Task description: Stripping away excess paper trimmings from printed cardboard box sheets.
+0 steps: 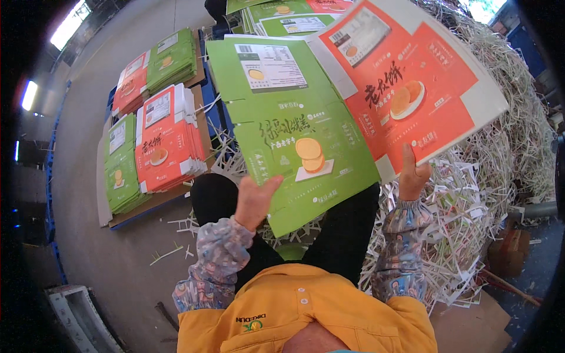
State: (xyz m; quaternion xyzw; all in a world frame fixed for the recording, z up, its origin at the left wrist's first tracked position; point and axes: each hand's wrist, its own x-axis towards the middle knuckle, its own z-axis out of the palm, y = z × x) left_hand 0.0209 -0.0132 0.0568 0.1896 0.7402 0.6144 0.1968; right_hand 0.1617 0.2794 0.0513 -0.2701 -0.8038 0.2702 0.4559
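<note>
A wide printed cardboard sheet is tilted up in front of my knees. On its left is a green panel with a picture of stacked round cakes; on its right, a red panel with cakes on a white plate. Whether the two panels are one piece or two, I cannot tell. My left hand is closed on the green panel's lower left edge, thumb on the printed face and the other fingers mostly hidden. At the red panel's lower edge my right hand grips with one finger laid up over the print.
Stacks of green cartons and red cartons, all flat, lie on blue pallets at left. More flat printed sheets are piled beyond the held one. Shredded paper strips heap up at right. A grey metal frame stands lower left.
</note>
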